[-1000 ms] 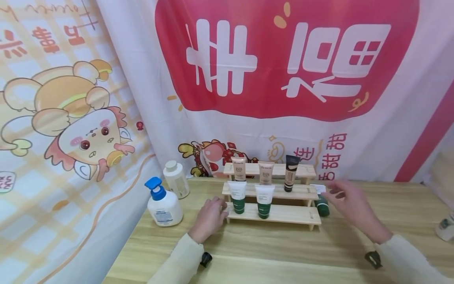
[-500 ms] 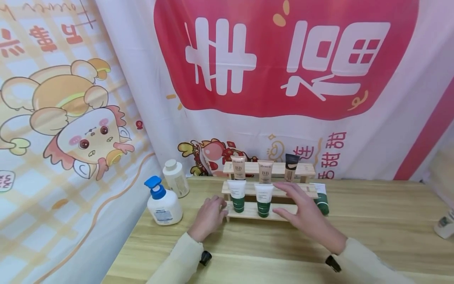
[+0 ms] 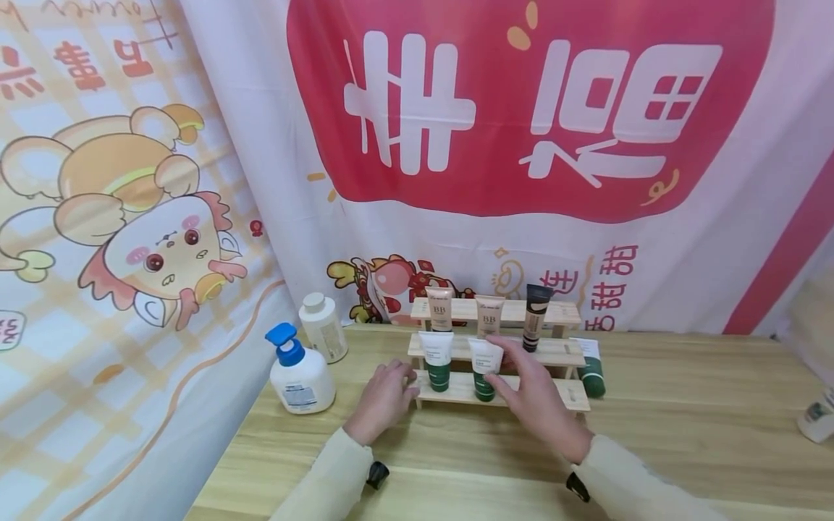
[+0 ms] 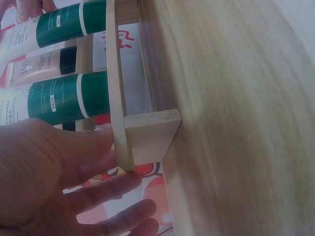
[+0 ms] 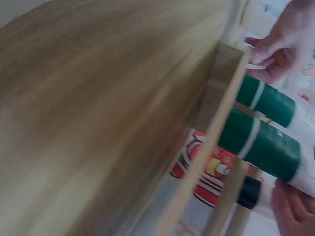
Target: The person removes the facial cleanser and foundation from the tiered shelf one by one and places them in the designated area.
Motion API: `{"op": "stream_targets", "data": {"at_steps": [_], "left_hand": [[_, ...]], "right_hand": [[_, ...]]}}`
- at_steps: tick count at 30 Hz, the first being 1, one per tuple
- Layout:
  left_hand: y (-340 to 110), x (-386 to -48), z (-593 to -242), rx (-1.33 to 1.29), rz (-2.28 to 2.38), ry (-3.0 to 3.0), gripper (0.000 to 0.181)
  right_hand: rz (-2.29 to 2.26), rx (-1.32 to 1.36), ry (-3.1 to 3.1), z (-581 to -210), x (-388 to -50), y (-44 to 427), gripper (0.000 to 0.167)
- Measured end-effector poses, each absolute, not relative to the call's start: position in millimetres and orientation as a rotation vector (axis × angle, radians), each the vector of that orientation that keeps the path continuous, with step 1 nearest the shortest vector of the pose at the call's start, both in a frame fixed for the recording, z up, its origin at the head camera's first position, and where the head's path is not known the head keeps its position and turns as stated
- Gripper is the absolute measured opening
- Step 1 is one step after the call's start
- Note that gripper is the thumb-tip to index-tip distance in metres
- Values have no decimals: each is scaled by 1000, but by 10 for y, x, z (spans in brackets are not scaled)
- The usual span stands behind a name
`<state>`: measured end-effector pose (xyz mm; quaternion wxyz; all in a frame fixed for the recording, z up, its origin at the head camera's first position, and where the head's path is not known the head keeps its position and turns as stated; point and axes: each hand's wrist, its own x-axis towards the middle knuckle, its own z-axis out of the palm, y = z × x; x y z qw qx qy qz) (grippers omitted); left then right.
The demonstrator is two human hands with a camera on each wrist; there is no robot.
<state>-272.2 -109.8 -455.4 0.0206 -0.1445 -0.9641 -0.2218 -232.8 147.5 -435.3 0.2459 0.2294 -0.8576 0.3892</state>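
Observation:
A three-step wooden shelf (image 3: pixel 573 394) stands on the table. My left hand (image 3: pixel 383 398) pinches the left end of its lowest step; in the left wrist view the hand (image 4: pixel 54 162) has its thumb against the board and fingers beyond it. Two green-and-white tubes stand upright on that step, a left one (image 3: pixel 438 365) and a right one (image 3: pixel 484 369). My right hand (image 3: pixel 537 398) holds the right tube between thumb and fingers; its fingers (image 5: pixel 290 206) touch the white part in the right wrist view. Two BB tubes (image 3: pixel 439 310) and a dark-topped tube (image 3: pixel 536 318) stand behind.
Another green-and-white tube (image 3: pixel 591 367) is just right of the shelf. To the left stand a blue-pump bottle (image 3: pixel 302 380) and a white capped bottle (image 3: pixel 323 333). A small white bottle (image 3: pixel 817 416) is at the far right. Printed cloth hangs behind the table (image 3: pixel 704 383).
My right hand has moved left from beside the tube at the shelf's right, across the front, and taken hold of the right front tube. My left hand has stayed in place.

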Motion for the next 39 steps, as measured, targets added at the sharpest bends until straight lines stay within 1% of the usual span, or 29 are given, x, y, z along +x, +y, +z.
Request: {"op": "stream_targets", "data": {"at_steps": [5, 9, 15, 20, 23, 30, 39], "left_hand": [[-1098, -2725, -4552, -442, -695, -2998, 24], [-1101, -2728, -4550, -428, -695, -3006, 24], [-1069, -2721, -4561, -427, -678, -2998, 24], [-1064, -2712, -4573, -435, -668, -2986, 23], [-1070, -2716, -4583, -426, -648, -2982, 23], [-1076, -2707, -4568, -419, -662, -2987, 22], [-1075, -2701, -4548, -412, -641, -2987, 22]], "right_hand": [[1060, 605, -2275, -4388, -2315, 1432, 52], [1067, 616, -2231, -4372, -2253, 1448, 53], [1089, 656, -2130, -4275, -2073, 1583, 55], [1092, 714, -2025, -4200, -1917, 1716, 61], [1082, 713, -2000, -4170, -1881, 1814, 63], [945, 639, -1991, -4122, -1956, 2170, 59], [809, 379, -2152, -4113, -2088, 2873, 58]]}}
